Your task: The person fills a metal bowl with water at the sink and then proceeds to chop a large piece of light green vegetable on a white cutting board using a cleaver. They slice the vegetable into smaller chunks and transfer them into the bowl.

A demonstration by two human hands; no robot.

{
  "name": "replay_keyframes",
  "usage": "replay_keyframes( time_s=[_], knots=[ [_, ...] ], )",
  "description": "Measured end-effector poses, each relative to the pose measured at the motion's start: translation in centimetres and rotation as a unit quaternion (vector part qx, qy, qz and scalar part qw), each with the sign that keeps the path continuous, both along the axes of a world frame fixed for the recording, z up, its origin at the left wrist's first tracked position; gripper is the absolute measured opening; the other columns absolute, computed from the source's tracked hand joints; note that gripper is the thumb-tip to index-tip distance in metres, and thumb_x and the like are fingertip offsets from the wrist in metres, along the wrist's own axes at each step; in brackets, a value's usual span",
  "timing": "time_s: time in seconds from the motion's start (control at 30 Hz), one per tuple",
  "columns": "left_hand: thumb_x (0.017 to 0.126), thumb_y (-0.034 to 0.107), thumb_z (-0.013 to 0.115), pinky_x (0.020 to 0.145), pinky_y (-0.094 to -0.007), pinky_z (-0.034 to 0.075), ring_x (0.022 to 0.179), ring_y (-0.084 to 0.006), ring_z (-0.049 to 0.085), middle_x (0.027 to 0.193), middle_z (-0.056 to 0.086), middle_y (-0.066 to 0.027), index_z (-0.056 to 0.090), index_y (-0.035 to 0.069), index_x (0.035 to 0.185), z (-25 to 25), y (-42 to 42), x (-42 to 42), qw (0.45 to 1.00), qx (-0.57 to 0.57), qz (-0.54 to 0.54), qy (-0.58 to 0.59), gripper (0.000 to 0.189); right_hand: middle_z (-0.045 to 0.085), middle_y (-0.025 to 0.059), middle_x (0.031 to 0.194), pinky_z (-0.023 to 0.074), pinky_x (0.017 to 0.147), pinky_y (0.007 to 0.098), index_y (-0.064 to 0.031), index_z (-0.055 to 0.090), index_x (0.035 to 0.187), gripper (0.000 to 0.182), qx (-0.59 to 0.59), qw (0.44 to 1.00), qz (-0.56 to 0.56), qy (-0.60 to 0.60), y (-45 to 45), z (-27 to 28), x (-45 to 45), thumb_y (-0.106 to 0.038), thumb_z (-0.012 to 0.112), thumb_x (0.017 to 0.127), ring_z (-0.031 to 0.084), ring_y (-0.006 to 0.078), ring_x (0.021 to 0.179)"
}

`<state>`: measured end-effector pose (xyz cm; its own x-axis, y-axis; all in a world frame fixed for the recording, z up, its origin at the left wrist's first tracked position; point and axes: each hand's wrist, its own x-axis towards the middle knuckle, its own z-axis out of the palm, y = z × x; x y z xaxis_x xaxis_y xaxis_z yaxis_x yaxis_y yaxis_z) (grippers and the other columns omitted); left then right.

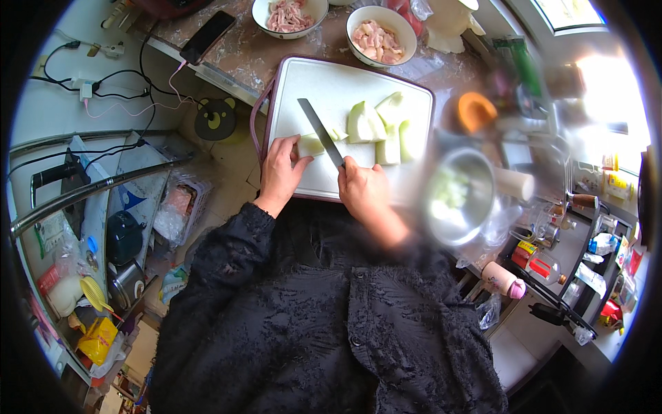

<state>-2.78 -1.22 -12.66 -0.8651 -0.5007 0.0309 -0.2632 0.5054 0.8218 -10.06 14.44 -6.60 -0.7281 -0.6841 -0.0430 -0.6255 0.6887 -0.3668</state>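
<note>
On a white cutting board [300, 77] with a purple rim lie several pale green chunks of a gourd or melon [366, 123]. My right hand [362, 183] grips a kitchen knife [319, 127], its blade slanting up and to the left across the board. Left of the blade, my left hand [283, 168] steadies a smaller pale green piece [310, 145] against the board. Thin slivers [339, 134] show just right of the blade. The larger chunks sit apart from both hands, toward the board's right side. Fingers cover part of the knife handle.
Two bowls of cut raw meat, one bowl [353, 49] nearer and another bowl [258, 23] behind, stand beyond the board. A blurred metal bowl [486, 196] with pale green pieces is at right, near an orange pumpkin piece [476, 113]. A phone [208, 36] charges at the counter's left edge.
</note>
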Motion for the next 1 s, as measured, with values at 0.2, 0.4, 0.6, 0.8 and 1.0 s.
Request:
replay_keyframes(
  time_s=[0.2,0.4,0.6,0.8,1.0],
  knots=[
    [0.069,0.006,0.075,0.065,-0.0327,0.049,0.069,-0.0222,0.057,0.091,0.054,-0.0101,0.057,-0.001,0.108,-0.2,-0.2,-0.2,0.999,0.031,-0.002,-0.039,0.043,0.055,0.0122,0.049,0.0413,0.056,0.0407,-0.0078,0.049,0.071,0.013,-0.004,1.0,0.018,-0.021,-0.4,-1.2,-0.9,-0.014,0.054,0.082,0.057,0.0305,0.047],
    [0.07,0.009,0.076,0.065,-0.0336,0.049,0.071,-0.0227,0.058,0.092,0.053,-0.0101,0.058,0.001,0.104,0.4,-0.3,-0.4,0.998,0.004,-0.009,-0.056,0.039,0.057,0.0124,0.051,0.0424,0.056,0.0411,-0.008,0.05,0.071,0.014,-0.007,1.0,-0.015,-0.011,-1.4,-3.8,-0.7,-0.015,0.054,0.082,0.057,0.0311,0.047],
    [0.067,0.02,0.078,0.069,-0.0394,0.049,0.081,-0.0307,0.058,0.093,0.053,-0.0114,0.056,0.003,0.096,-0.2,0.5,-0.2,0.996,-0.064,0.026,-0.061,0.04,0.057,0.0121,0.052,0.0419,0.058,0.0403,-0.0073,0.051,0.076,0.011,-0.028,0.999,-0.008,-0.016,-1.2,-2.3,-2.1,-0.015,0.055,0.083,0.058,0.0309,0.051],
    [0.065,0.021,0.08,0.059,-0.0352,0.047,0.065,-0.0218,0.056,0.081,0.053,-0.0071,0.059,0.004,0.089,0.0,1.2,-1.0,0.991,-0.108,0.052,-0.059,0.036,0.056,0.0122,0.05,0.0405,0.057,0.0394,-0.0075,0.049,0.074,0.012,-0.019,1.0,0.001,-0.014,-0.5,0.6,-1.2,-0.014,0.056,0.082,0.057,0.0301,0.049],
    [0.067,0.024,0.079,0.059,-0.0355,0.048,0.067,-0.022,0.057,0.084,0.053,-0.0071,0.059,0.004,0.091,0.4,1.1,-1.1,0.992,-0.102,0.041,-0.062,0.037,0.055,0.0111,0.048,0.0391,0.055,0.0402,-0.0086,0.049,0.072,0.01,0.005,1.0,-0.01,0.014,-1.1,-0.3,0.1,-0.011,0.054,0.08,0.056,0.029,0.045]
  ],
)
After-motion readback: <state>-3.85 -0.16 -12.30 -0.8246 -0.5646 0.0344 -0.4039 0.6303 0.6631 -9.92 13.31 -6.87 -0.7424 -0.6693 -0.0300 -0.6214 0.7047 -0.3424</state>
